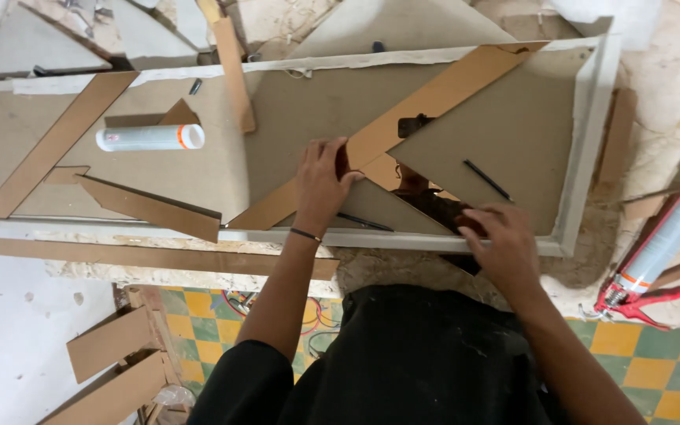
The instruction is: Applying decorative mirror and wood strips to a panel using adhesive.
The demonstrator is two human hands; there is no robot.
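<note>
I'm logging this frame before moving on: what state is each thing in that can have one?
left hand: open, flat on the diagonal strip
right hand: fingers bent, touching the triangular panel at its lower edge
white tube: lying on its side, untouched
caulking gun: lying down, loaded with a cartridge
black pencil: lying loose on the panel

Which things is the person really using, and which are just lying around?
In use:
left hand on the long brown strip
right hand on the grey triangular panel
white frame

Lying about:
white tube
red caulking gun
black pencil
loose strips
</note>
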